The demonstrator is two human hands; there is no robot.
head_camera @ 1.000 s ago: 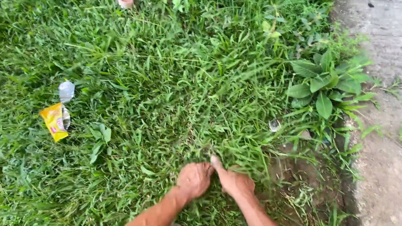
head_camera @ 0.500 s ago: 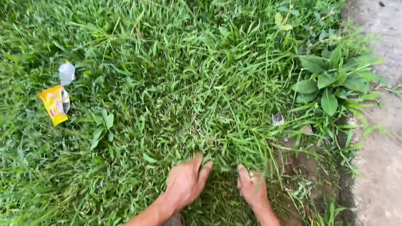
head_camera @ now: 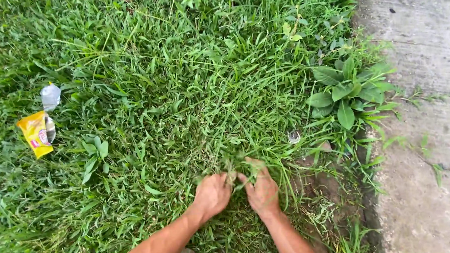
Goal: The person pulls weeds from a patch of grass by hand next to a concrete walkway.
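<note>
Both the left hand (head_camera: 212, 193) and right hand (head_camera: 262, 189) sit side by side, fingers curled shut around one tuft of grass (head_camera: 235, 165) that rises just beyond them, blades running away toward the far lawn.

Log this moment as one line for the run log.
left hand: gripping grass clump | right hand: gripping same clump | yellow wrapper far left | concrete path right
</note>
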